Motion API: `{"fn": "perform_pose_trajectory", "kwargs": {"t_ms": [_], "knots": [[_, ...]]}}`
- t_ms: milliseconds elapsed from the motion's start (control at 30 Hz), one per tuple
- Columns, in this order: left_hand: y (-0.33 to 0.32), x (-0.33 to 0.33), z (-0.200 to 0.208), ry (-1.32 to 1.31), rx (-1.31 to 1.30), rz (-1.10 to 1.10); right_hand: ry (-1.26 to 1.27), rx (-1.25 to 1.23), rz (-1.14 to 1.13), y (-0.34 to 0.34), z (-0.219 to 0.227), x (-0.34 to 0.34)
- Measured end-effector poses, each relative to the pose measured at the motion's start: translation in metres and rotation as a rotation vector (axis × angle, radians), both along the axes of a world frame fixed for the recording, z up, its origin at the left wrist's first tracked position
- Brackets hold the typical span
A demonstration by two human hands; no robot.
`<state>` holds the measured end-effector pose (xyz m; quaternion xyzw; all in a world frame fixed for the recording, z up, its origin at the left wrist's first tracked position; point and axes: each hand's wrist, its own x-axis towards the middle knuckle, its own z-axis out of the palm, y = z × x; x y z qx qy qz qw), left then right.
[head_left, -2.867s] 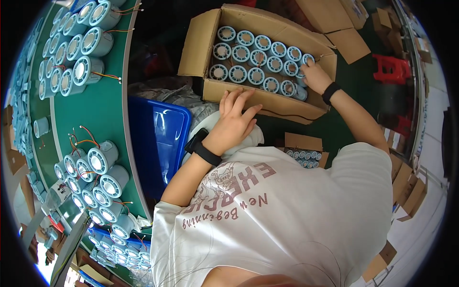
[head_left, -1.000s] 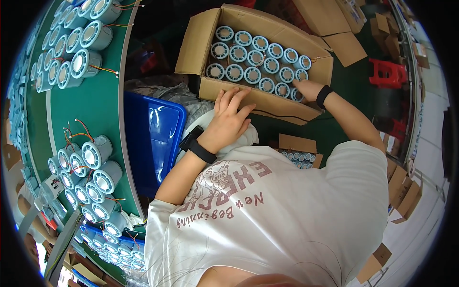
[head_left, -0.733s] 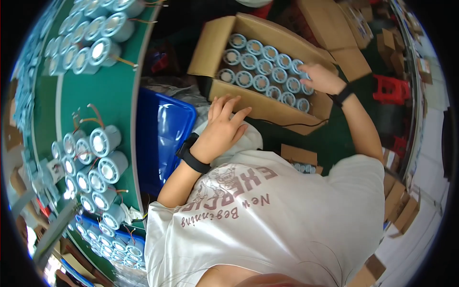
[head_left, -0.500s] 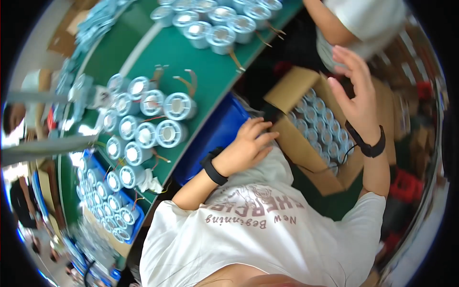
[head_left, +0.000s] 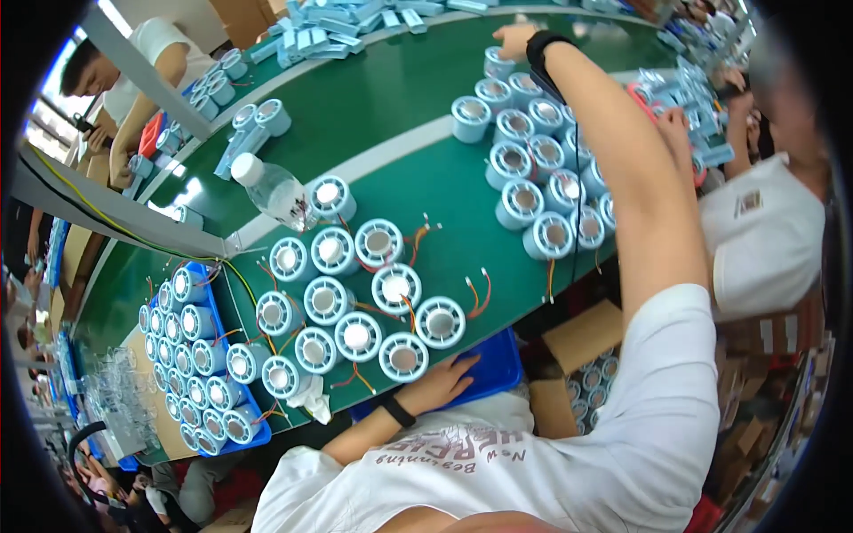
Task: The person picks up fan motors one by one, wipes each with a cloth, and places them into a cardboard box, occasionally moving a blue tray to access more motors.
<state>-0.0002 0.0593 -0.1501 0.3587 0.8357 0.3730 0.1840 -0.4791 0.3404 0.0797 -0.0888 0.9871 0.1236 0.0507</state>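
My right arm stretches far across the green table. My right hand is at the far end of a cluster of light-blue round motor-like units, right by the farthest unit. Its fingers are small and partly hidden, so whether they grip that unit does not show. My left hand is open near the table's front edge, fingers spread over a blue tray, holding nothing. Beyond it stands another group of these units, with silvery round centres and thin coloured wires.
A filled blue tray stands at left, near a crumpled white tissue. A clear bottle lies tilted past the nearer group. An open cardboard box holds more units at right. Co-workers sit at far left and right.
My right hand has gone from above the cardboard box to the far cluster on the table. My left hand is now over the blue tray. The view has swung toward the table.
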Motion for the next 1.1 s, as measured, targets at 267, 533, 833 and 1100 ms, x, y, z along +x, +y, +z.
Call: {"fn": "perform_pose_trajectory", "kwargs": {"t_ms": [267,533,833,1100], "knots": [[-0.014,0.002,-0.026,-0.044,-0.009,0.259,-0.047,-0.063,0.005,0.031,-0.064,-0.08],[-0.018,-0.005,-0.041,0.114,-0.078,0.359,0.114,-0.654,0.403,0.014,0.039,0.049],[-0.01,0.018,0.119,-0.645,0.348,-0.161,-0.495,-1.024,0.721,-0.033,0.09,0.302],[0.004,0.005,0.183,-1.408,1.26,-0.111,-0.669,-1.011,0.775,-0.04,0.07,0.401]]}}
